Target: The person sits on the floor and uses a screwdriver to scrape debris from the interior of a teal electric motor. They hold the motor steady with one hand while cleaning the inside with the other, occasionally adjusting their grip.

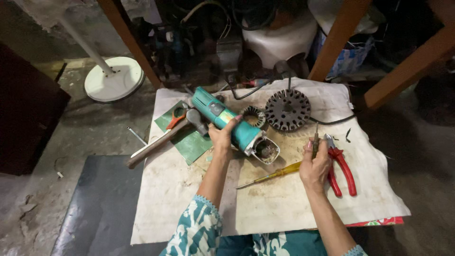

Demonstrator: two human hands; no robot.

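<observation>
My left hand (pixel 222 137) grips the teal body of an angle grinder (pixel 222 116) that lies on a stained white cloth (pixel 284 199), its open head end (pixel 265 150) facing me. My right hand (pixel 313 166) holds a thin dark tool (pixel 315 140) pointing upward, beside red-handled pliers (pixel 342 166). A yellow-handled screwdriver (pixel 270 176) lies under my right hand, tip toward the left. A round slotted stator core (pixel 287 110) and a smaller ring-shaped part (pixel 253 116) rest behind the grinder.
A hammer with a wooden handle (pixel 159 142) and orange-handled scissors (pixel 177 116) lie on a green sheet (pixel 189 142) at left. A white fan base (pixel 113 78) stands on the floor. Wooden legs (pixel 339 38) and cluttered cables and machines fill the back. A dark mat (pixel 99 204) lies at lower left.
</observation>
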